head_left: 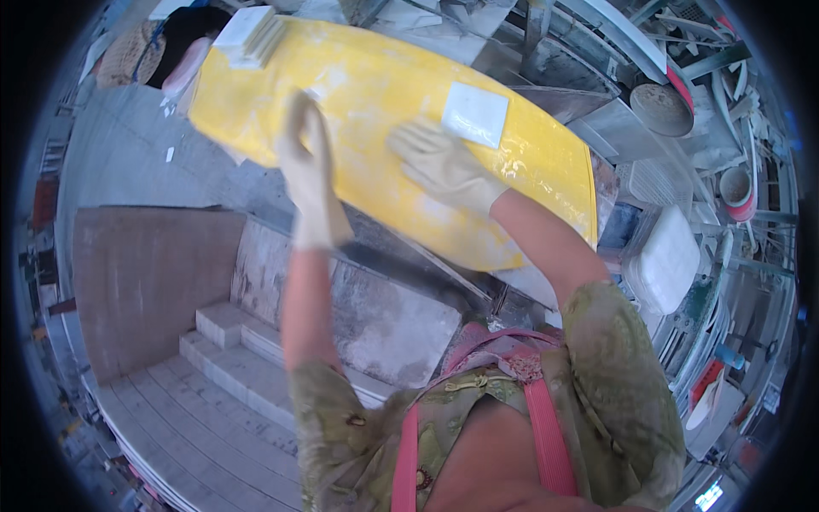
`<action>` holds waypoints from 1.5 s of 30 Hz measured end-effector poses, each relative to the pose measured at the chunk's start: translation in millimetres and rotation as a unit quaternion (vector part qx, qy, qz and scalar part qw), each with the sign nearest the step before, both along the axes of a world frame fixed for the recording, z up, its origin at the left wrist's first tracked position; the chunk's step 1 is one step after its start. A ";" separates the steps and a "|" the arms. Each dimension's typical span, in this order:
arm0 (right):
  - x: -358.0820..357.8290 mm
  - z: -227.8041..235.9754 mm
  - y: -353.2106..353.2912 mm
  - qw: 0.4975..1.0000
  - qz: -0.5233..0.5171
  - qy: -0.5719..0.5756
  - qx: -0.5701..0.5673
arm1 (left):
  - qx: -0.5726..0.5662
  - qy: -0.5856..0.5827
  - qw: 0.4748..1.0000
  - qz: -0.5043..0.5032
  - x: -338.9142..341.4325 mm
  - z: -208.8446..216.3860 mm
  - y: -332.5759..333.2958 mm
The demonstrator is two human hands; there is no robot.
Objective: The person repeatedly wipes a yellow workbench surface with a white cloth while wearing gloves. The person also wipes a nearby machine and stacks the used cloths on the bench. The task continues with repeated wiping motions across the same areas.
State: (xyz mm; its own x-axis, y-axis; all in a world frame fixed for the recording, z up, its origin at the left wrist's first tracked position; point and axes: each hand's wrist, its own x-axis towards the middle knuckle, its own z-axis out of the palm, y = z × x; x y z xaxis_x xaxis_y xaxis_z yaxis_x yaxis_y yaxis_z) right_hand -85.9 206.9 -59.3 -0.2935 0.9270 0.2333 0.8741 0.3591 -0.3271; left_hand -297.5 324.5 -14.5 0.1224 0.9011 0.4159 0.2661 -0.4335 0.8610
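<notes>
Both my hands wear pale cream gloves over a long yellow surface (375, 85) that is smeared with white and wet on its right part. My left hand (311, 166) is raised at the near edge, blurred by motion, with its fingers stretched out and nothing visible in them. Flat and palm down, my right hand (445, 164) lies on or just over the yellow surface, fingers extended. Beside its fingers, a white square tile (475, 114) rests on the wet part. A stack of white tiles (247, 36) sits at the far left end.
Rows of grey-white stacked slabs (213, 392) stand at lower left beside an upright brown board (153, 282). At right are a white plastic container (668, 260), a round bowl (662, 109) and a red-and-white bucket (738, 189). A woven hat (130, 55) shows at far left.
</notes>
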 end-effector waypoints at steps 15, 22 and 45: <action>111.4 39.1 17.5 0.970 -0.130 -0.144 -0.144 | -0.370 -0.110 0.909 0.156 -37.6 11.5 -370.3; 125.5 80.4 -17.3 0.994 -0.010 -0.087 0.067 | -0.285 -0.150 0.939 0.122 91.6 53.3 -335.0; 202.1 124.1 -151.1 0.782 0.064 0.515 -0.345 | -0.220 -0.616 0.757 -0.002 227.3 -21.9 -331.1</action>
State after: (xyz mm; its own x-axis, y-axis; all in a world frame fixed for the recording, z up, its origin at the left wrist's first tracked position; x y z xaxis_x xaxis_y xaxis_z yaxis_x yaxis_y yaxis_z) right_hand 116.1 55.9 64.8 -0.3796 0.9150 -0.1365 -0.0081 -0.1508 -0.9885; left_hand -70.2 -6.7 -36.3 -0.1101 0.9863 -0.1229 -0.8560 -0.0313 0.5161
